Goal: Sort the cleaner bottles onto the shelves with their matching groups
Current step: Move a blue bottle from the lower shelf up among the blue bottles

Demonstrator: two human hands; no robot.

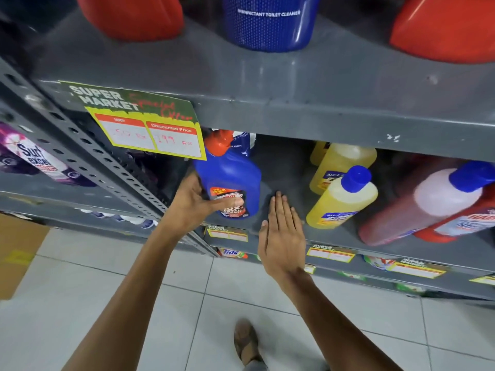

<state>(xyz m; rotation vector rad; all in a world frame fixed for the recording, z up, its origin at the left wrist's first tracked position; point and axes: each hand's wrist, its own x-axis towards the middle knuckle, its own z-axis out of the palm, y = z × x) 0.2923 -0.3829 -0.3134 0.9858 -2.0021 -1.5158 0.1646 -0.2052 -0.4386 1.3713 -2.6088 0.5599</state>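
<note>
A blue cleaner bottle (230, 178) with a red cap stands on the middle grey shelf (281, 167), left of the bare gap. My left hand (192, 207) wraps its lower left side, thumb across the label. My right hand (281, 236) is flat with fingers together, palm down over the shelf's front edge, touching no bottle. Right of it stand two yellow bottles (340, 199), the front one with a blue cap. Further right lie a dark red bottle (401, 212) with a blue cap and a red bottle (466, 220).
The upper shelf (267, 84) holds two red containers and a blue toilet cleaner bottle (270, 22). A yellow price sign (150, 129) hangs from its edge. Detergent packs (34, 159) sit on the left rack. Below are white floor tiles (107, 290), a cardboard box (16, 253) and my foot (246, 341).
</note>
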